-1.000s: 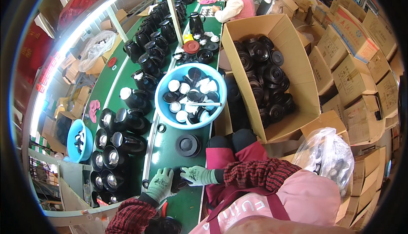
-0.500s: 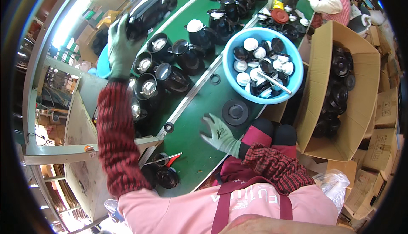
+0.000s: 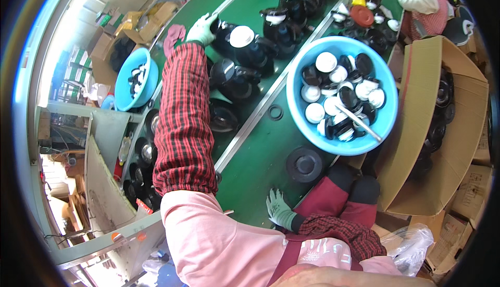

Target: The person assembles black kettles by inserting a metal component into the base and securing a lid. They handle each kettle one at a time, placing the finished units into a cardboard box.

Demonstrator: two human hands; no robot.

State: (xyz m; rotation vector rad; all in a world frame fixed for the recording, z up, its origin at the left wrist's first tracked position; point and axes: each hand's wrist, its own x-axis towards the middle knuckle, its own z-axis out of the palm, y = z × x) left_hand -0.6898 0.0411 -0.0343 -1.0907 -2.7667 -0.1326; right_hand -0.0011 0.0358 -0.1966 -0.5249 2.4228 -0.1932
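Note:
My left hand [image 3: 201, 30], in a pale glove, reaches far up the green work surface. Its fingers are against the left side of a black jug [image 3: 223, 33], partly hidden by the hand and a neighbouring jug. Beside that one stands another black jug with a white lid [image 3: 241, 37]. Near my body, my right hand [image 3: 280, 209], gloved too, rests low over the green surface [image 3: 250, 177] with its fingers spread and nothing in them. Closest to it is a round black disc [image 3: 304, 164].
A blue basin [image 3: 291, 99] of white and black lids stands at right, a white stick across them. Beyond is a cardboard box [image 3: 416, 125] of black parts. Several jugs [image 3: 299, 0] stand farther off. Another blue basin [image 3: 121, 91] is at left. A co-worker [image 3: 424, 5] sits far right.
My left arm has stretched forward and right, bringing the black jug from the left side over to the other jugs. My right hand has drawn back toward my body. The view has shifted.

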